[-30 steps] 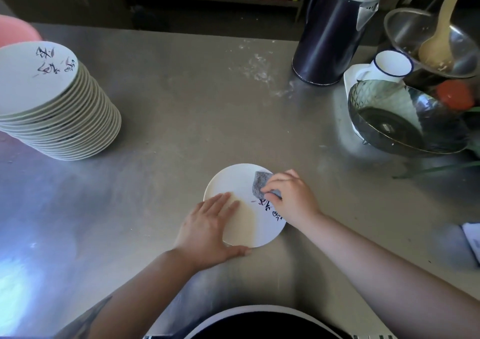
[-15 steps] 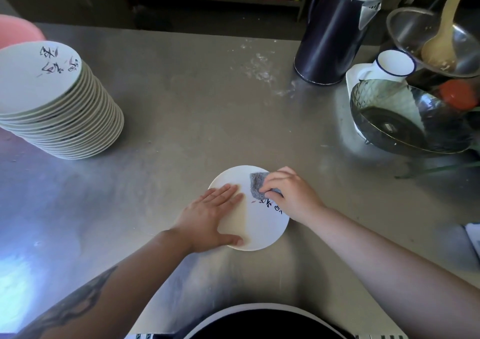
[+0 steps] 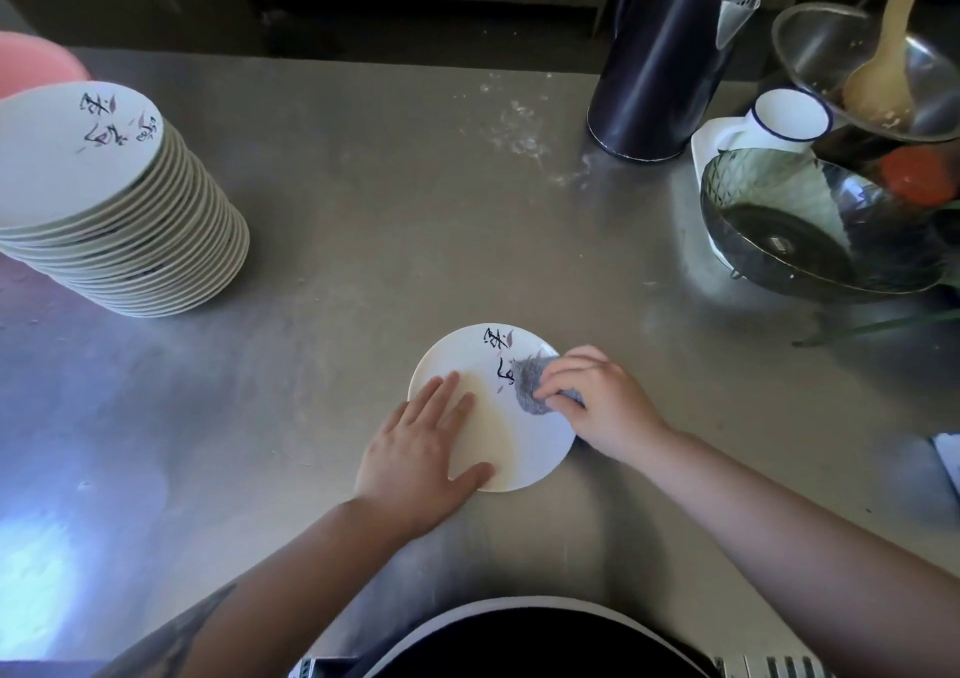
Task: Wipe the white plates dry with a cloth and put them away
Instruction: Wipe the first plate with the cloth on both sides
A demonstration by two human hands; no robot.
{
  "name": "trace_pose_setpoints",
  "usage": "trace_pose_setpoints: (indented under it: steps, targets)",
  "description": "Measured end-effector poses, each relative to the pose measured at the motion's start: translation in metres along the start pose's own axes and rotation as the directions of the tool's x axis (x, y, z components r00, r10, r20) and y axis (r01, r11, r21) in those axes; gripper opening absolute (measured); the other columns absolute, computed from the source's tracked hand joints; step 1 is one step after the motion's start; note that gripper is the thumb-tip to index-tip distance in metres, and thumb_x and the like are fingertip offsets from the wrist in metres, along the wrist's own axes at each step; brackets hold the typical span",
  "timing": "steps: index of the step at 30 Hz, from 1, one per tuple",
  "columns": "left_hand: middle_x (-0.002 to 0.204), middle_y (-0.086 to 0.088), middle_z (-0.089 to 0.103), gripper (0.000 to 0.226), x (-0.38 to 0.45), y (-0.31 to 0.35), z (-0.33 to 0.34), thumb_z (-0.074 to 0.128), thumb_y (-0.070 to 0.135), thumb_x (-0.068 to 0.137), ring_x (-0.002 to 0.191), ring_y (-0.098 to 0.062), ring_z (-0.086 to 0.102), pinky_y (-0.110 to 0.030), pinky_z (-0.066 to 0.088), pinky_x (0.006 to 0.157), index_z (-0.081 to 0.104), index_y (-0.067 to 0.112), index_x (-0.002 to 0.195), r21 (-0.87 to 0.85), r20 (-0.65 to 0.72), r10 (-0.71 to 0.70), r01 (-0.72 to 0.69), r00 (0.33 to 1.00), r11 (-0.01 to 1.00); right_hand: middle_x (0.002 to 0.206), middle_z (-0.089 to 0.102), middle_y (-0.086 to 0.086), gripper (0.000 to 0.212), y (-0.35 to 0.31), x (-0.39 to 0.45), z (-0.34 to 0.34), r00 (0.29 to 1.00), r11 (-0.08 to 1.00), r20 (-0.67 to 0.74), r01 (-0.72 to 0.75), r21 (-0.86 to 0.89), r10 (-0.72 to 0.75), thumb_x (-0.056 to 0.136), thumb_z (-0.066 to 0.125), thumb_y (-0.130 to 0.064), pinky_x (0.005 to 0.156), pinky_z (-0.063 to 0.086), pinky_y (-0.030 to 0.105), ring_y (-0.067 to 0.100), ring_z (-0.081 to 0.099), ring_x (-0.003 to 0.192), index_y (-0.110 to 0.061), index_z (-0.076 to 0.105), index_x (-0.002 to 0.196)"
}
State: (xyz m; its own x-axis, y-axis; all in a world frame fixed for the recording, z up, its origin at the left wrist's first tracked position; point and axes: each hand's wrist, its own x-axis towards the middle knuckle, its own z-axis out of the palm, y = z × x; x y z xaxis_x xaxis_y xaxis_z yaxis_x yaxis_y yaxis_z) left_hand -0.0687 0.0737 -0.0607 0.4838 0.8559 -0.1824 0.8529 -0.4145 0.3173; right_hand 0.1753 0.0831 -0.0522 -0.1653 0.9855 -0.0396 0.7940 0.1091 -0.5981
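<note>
Plate [image 3: 524, 443], white with dark brush lettering, lies flat on the steel counter [image 3: 363, 261] in the lower middle of the frame, just ahead of the person's body. At its lower left the left hand [image 3: 421, 448] rests palm down with straight fingers, pressing the plate in place and gripping nothing. At its right the right hand [image 3: 597, 402] has its fingers curled round a small grey cloth [image 3: 530, 386], which lies against the plate's face beside the lettering. I judge the step in hand to be the wiping of this single plate, with the putting away not yet begun. The next move probably calls for the cloth to cover the rest of the face and rim while the flat hand stops the plate sliding, and then for a lift toward the stack [image 3: 119, 199] in the upper left of the frame, well apart from it. That stack is one tall pile of matching plates; its edges suggest roughly twenty, too close-packed to count exactly. So there is one loose plate, one cloth and one stack. Farther off, in the upper right, stand one dark kettle [image 3: 670, 53], one white mug [image 3: 789, 116] with a blue rim, one dark glass bowl [image 3: 810, 225], and one metal bowl [image 3: 831, 43] holding one wooden spoon [image 3: 883, 69].
</note>
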Motion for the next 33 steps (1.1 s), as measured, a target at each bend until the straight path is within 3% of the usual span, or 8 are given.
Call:
trace_pose_setpoints:
  steps: [4,7,14,18,20,24,29,33]
  targets:
    - [0.152,-0.003,0.043,0.077,0.008,-0.018,0.001,0.044,0.067,0.081,0.14,-0.024,0.042,-0.031,0.014,0.117,0.054,0.018,0.14,0.03,0.01,0.081,-0.081,0.997,0.996,0.098,0.07,-0.015,0.016,0.002,0.021,-0.016,0.986,1.0,0.166,0.016,-0.017,-0.013,0.084,0.069,-0.006,0.088,0.043,0.026,0.012,0.052,0.106,-0.018,0.079,0.089]
    - [0.153,-0.002,0.042,0.076,0.01,-0.025,0.002,0.03,0.07,0.093,0.14,-0.021,0.04,-0.026,0.006,0.118,0.049,0.018,0.144,0.058,0.019,0.157,-0.158,0.987,0.986,0.1,0.069,-0.016,0.017,0.005,0.023,-0.015,0.986,0.999,0.163,0.023,-0.025,-0.018,0.085,0.067,-0.006,0.089,0.044,0.028,0.011,0.052,0.108,-0.018,0.078,0.09]
    - [0.148,-0.007,0.049,0.069,0.01,-0.022,0.021,0.043,0.058,0.089,0.135,-0.024,0.047,-0.03,0.013,0.119,0.056,0.012,0.139,0.049,-0.094,0.15,-0.146,0.984,0.988,0.095,0.063,-0.023,0.015,-0.001,-0.02,0.02,0.983,0.997,-0.173,-0.059,0.049,0.067,0.085,0.063,-0.014,0.08,0.051,0.037,0.009,0.051,0.105,-0.024,0.073,0.085]
    - [0.146,-0.008,0.051,0.066,0.006,-0.013,0.024,0.043,0.054,0.089,0.134,-0.027,0.05,-0.032,0.016,0.118,0.057,0.012,0.138,0.03,-0.143,0.08,-0.077,0.986,0.997,0.092,0.059,-0.025,0.015,-0.023,-0.041,0.039,0.954,0.989,-0.266,-0.117,0.088,0.137,0.082,0.064,-0.01,0.086,0.038,0.011,0.002,0.046,0.101,-0.023,0.073,0.083]
    - [0.145,-0.009,0.052,0.065,0.002,-0.006,0.026,0.043,0.053,0.089,0.134,-0.027,0.05,-0.032,0.016,0.117,0.057,0.012,0.138,0.026,-0.158,0.014,-0.01,0.987,1.0,0.092,0.058,-0.026,0.017,-0.026,-0.044,0.042,0.961,0.989,-0.239,-0.122,0.088,0.139,0.082,0.065,-0.007,0.085,0.032,0.003,0.0,0.044,0.1,-0.022,0.073,0.084]
    - [0.144,-0.01,0.053,0.065,-0.009,0.015,0.032,0.043,0.054,0.088,0.133,-0.029,0.05,-0.036,0.024,0.113,0.06,0.014,0.135,0.001,-0.196,-0.077,0.079,0.978,0.997,0.093,0.063,-0.022,0.021,-0.004,-0.024,0.02,0.996,0.994,-0.062,-0.052,0.101,0.059,0.081,0.066,-0.001,0.087,0.036,0.014,0.003,0.048,0.102,-0.021,0.074,0.081]
    - [0.151,-0.007,0.045,0.065,0.007,0.004,0.02,0.043,0.053,0.087,0.141,-0.022,0.035,-0.038,0.019,0.113,0.055,0.015,0.139,0.06,-0.284,0.021,-0.004,0.959,0.998,0.088,0.066,-0.02,0.026,0.009,0.009,-0.008,0.994,0.992,0.066,-0.092,0.083,0.086,0.074,0.067,0.006,0.091,0.043,0.027,0.007,0.054,0.101,-0.019,0.076,0.074]
    - [0.155,-0.001,0.038,0.067,0.028,-0.022,0.017,0.039,0.054,0.09,0.141,-0.022,0.039,-0.034,0.015,0.116,0.048,0.017,0.145,0.157,-0.146,0.161,-0.137,0.976,0.978,0.088,0.066,-0.019,0.028,0.011,0.012,-0.008,0.996,0.994,0.056,-0.071,0.08,0.067,0.074,0.064,0.007,0.091,0.045,0.033,0.007,0.053,0.102,-0.019,0.074,0.075]
